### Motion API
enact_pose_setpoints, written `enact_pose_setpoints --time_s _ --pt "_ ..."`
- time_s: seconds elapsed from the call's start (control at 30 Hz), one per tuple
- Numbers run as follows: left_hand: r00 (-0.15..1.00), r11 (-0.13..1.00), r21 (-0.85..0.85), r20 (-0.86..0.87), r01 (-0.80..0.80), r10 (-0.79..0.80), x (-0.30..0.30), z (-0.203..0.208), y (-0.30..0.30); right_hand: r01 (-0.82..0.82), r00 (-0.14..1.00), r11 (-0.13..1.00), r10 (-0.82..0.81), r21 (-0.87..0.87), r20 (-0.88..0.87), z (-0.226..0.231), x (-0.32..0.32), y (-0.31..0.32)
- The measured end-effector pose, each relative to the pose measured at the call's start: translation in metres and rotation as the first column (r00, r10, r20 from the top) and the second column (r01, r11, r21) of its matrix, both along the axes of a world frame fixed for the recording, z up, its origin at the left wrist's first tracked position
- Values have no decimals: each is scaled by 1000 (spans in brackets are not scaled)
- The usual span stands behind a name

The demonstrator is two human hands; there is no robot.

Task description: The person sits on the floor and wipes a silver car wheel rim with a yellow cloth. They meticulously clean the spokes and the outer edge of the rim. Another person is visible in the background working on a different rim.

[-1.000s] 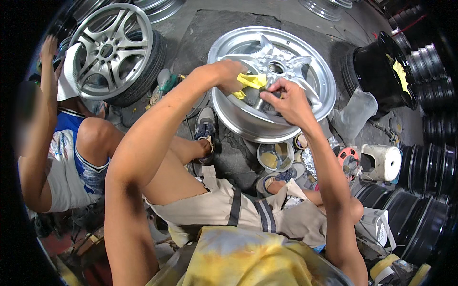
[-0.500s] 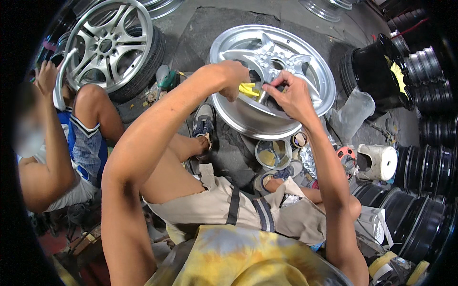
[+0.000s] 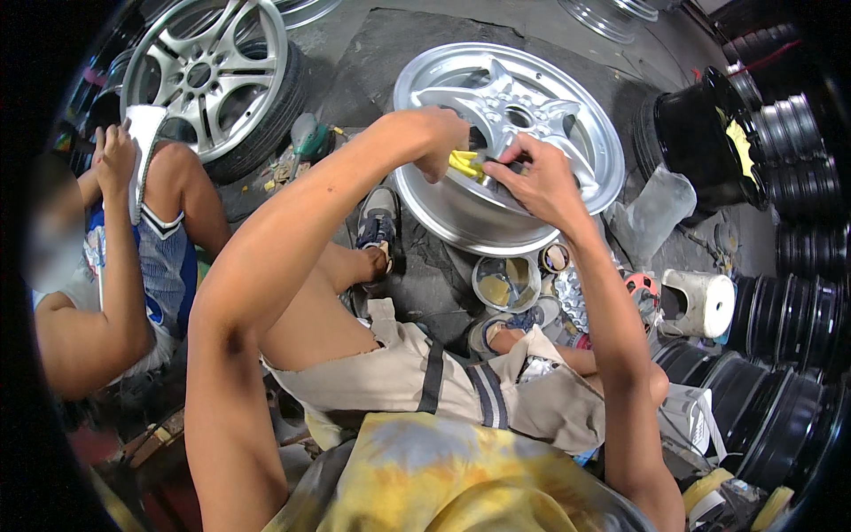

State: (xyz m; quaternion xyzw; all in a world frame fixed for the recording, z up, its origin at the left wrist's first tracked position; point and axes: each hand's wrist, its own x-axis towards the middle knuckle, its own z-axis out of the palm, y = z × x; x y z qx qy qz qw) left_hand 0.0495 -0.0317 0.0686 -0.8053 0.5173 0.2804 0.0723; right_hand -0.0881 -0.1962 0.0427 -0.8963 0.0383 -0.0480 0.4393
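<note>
A silver alloy wheel rim [image 3: 576, 106] lies tilted, face up, in front of me. My left hand [image 3: 441, 146] reaches over its near edge with the wrist bent and the fingers curled, mostly hidden from view. Bright yellow strips [image 3: 463, 163] stick out at its fingertips, above the inner side of the rim. My right hand [image 3: 539, 173] is beside it, at the near right of the spokes. Its thumb and fingers pinch a small dark piece [image 3: 493, 165] close to the yellow strips; its exact kind I cannot make out.
A co-worker [image 3: 97, 275] sits at left with a pale curved piece [image 3: 144, 146]. Behind stands a spoked wheel with tyre [image 3: 197, 75]. A clear tub [image 3: 506, 284] sits below my rim. Black rims [image 3: 789, 306], a plastic bag [image 3: 658, 206] and a white stool [image 3: 709, 303] are at right.
My hands shift only slightly at the rim, the right fingertips moving a little left toward the yellow strips. The co-worker's pale piece has turned and their hand has moved right and down.
</note>
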Motion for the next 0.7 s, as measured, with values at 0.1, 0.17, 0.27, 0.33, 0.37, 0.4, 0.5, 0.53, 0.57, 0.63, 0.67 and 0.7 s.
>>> enact_pose_setpoints --time_s 0.1,0.17,0.27,0.33,0.37,0.4,0.5,0.53,0.57,0.63,0.67,0.7 --pt "1000 1000 -16 2 -3 3 -2 4 2 -1 1000 999 2 -33 21 -2 2 0" --pt "1000 999 -43 -20 -16 15 -2 4 2 -4 997 1000 5 -7 79 -14 -2 -14" --pt "1000 999 -22 -3 -25 25 -3 4 1 50 998 983 -44 177 -35 -17 -6 -26" --pt "1000 1000 -9 4 -29 29 -3 2 -1 81 994 939 -54 335 -91 -15 -7 -23" --pt "1000 1000 7 4 -29 29 -3 1 -1 50 997 974 -37 220 -64 -10 -5 -18" --pt "1000 999 23 4 -29 29 -2 0 -1 21 999 995 -17 102 -41 -6 -1 -14" --pt "999 999 17 -11 -34 35 -3 3 -2 52 997 991 -45 124 -58 -11 6 -20" --pt "999 999 26 -16 -34 35 -3 4 -3 67 997 990 -63 126 -35 -14 7 -24" --pt "999 999 36 -19 -33 34 -2 5 -3 83 997 988 -82 131 -10 -15 8 -25" --pt "999 999 39 -21 -34 35 -2 5 -4 -72 997 989 69 128 32 -26 2 -19" --pt "999 999 37 -21 -36 37 -2 3 -2 -74 997 993 74 88 5 -22 1 -16" --pt "999 999 35 -20 -38 39 -3 2 0 -77 997 996 78 49 -22 -20 0 -14"
